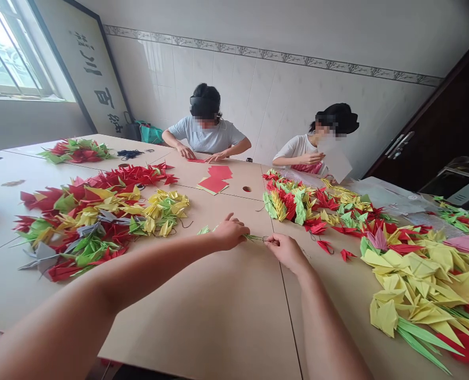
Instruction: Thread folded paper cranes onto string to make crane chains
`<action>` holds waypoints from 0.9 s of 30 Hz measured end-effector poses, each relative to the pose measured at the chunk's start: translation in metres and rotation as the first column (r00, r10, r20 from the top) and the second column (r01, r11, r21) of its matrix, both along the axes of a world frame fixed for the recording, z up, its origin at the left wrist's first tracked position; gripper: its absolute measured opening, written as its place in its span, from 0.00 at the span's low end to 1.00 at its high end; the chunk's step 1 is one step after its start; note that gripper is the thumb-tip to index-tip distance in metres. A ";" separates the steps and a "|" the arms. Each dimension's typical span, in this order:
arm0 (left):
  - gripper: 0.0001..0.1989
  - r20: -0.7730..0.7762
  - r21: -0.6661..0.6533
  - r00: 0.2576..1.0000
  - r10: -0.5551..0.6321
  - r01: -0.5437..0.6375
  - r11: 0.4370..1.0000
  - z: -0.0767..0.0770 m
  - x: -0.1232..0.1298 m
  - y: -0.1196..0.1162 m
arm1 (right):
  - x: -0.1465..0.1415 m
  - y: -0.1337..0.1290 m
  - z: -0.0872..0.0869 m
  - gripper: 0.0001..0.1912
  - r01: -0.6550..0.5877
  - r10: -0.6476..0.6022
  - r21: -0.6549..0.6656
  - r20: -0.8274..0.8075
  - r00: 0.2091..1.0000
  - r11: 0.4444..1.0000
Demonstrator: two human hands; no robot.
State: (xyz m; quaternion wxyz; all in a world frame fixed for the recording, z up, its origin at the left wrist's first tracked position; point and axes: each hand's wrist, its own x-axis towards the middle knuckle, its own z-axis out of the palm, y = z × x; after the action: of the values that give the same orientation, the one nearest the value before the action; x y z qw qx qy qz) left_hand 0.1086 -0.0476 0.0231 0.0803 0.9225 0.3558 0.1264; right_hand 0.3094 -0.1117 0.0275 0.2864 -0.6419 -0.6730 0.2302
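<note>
My left hand (230, 233) and my right hand (285, 252) are close together over the beige table (202, 311). Between them runs a dark thread (269, 239) with small green folded paper (253, 238) on it, and my right fingers pinch the thread. My left hand grips the green paper end, and another green paper crane (203, 230) shows just past that hand. Heaps of strung origami cranors in red, yellow and green lie on either side: one pile (95, 224) to my left, another (420, 279) to my right.
Across the table, a person in a grey T-shirt (204, 134) handles red paper squares (214, 179). Another person (303, 153) holds a white sheet. A further crane heap (76, 151) lies at the far left. A tiled wall, window and dark door surround the table.
</note>
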 end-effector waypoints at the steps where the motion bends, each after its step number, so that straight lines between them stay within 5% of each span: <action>1: 0.07 0.001 -0.001 1.000 -0.002 0.002 1.000 0.002 -0.002 -0.002 | 0.000 0.000 0.000 0.11 0.002 -0.002 0.003 -0.009 1.000 1.000; 11: 0.09 0.011 -0.091 0.997 0.079 -0.078 0.993 -0.001 -0.019 0.000 | -0.002 0.000 0.001 0.13 -0.061 0.064 0.025 -0.119 0.991 0.998; 17: 0.17 0.051 -0.122 0.998 0.045 -0.039 0.992 0.001 -0.009 -0.009 | -0.009 0.000 -0.003 0.14 -0.089 0.091 0.025 -0.117 0.989 0.996; 27: 0.06 -0.002 -0.056 1.000 0.000 0.000 0.998 0.000 0.002 -0.011 | -0.008 0.002 -0.004 0.13 -0.065 0.068 0.054 -0.064 0.996 0.996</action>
State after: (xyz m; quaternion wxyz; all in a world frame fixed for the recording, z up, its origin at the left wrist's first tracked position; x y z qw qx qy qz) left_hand 0.1108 -0.0586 0.0235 0.1059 0.9200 0.3594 0.1155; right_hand 0.3009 -0.1099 0.0230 0.3170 -0.6037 -0.6900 0.2429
